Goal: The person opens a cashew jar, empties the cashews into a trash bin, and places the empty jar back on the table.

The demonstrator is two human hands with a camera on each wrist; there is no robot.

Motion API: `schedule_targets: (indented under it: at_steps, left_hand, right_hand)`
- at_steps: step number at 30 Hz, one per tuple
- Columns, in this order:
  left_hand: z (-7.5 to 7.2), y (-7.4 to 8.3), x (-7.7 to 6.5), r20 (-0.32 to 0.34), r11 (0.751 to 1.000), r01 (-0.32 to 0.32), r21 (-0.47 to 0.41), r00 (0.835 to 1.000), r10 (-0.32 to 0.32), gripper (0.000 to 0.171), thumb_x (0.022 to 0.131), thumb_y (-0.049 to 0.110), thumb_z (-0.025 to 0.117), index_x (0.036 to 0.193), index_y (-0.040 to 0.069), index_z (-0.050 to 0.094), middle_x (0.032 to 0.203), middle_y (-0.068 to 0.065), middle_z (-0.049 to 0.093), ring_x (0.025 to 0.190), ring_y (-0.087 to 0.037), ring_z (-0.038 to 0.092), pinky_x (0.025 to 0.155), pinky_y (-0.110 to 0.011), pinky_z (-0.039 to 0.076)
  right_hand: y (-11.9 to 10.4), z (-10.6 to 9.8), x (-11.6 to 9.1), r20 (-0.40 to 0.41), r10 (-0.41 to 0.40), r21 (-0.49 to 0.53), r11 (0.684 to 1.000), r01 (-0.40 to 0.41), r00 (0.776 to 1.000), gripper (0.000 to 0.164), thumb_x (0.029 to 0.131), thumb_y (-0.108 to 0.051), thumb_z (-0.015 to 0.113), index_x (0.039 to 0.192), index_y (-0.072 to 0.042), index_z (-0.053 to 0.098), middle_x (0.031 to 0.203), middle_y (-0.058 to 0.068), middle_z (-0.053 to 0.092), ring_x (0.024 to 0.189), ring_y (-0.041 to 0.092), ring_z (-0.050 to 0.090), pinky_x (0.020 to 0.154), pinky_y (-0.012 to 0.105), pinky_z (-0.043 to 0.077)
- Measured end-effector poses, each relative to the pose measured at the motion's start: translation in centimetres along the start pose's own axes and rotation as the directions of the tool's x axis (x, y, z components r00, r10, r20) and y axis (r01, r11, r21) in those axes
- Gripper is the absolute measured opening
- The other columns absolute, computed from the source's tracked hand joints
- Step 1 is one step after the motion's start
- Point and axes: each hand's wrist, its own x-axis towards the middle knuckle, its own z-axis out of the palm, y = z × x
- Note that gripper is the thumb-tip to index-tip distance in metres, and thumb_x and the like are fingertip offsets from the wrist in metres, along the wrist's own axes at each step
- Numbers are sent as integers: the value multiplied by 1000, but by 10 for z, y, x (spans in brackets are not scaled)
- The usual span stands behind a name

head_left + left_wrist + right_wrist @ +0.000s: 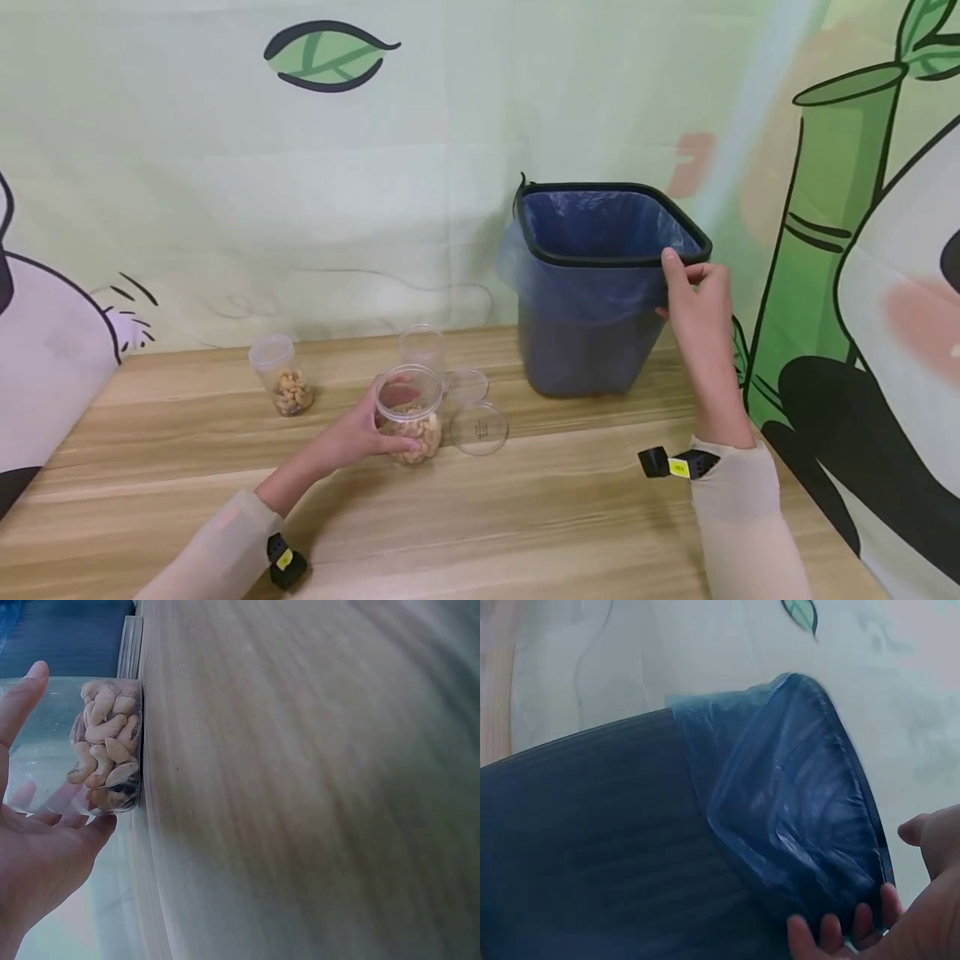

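My left hand (367,429) grips a clear plastic jar (411,396) partly filled with cashews (109,727), its thumb and fingers round the sides. The jar stands upright near the middle of the table. To the right, my right hand (697,304) straddles the front right corner of a dark trash can (577,358), its fingers outside and its thumb by the black rim (592,261). A blue plastic liner (795,787) lines the can and folds down over its outside. In the right wrist view, fingertips (831,930) lie against the liner.
A smaller clear container (279,375) with cashews stands at left. Behind the gripped jar is another clear container (422,340), partly hidden. Two round transparent lids, a rear lid (468,386) and a front lid (480,429), lie between jar and can. A printed backdrop (420,208) rises behind the table (480,533).
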Motion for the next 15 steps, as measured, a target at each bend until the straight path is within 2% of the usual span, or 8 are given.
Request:
schedule_targets:
  at_steps: [4,7,11,15]
  left_hand:
    - [0,-1,-2,-3,1000,18,0,1000,-18,92,81,12,86,149,1,24,149,-30,44,137,-48,43,112,-62,32]
    - [0,-3,-3,1,1000,23,-4,1000,-23,93,81,11,86,149,2,24,149,-30,43,138,-47,41,113,-63,31]
    - [1,-3,-2,7,1000,1,-7,1000,-1,92,82,9,85,149,-1,24,149,-32,43,139,-48,40,113,-64,29]
    - [1,-2,0,3,1000,-12,-12,1000,13,92,81,7,85,149,-2,23,148,-34,42,138,-50,41,113,-66,28]
  right_hand:
    - [4,0,21,-33,19,-18,1000,-20,999,45,98,-60,51,102,-18,37,101,2,38,83,15,47,72,27,54]
    - [8,-3,31,-46,68,25,997,-66,997,44,96,-58,55,104,-20,35,104,0,37,83,14,47,70,25,53]
    - [12,-13,36,-27,111,150,983,-105,993,42,97,-52,59,108,-20,33,105,-2,36,89,11,44,77,28,55]
    - [12,-24,39,33,97,243,965,-102,995,41,98,-48,59,115,-16,40,108,-2,39,95,12,46,87,35,55]
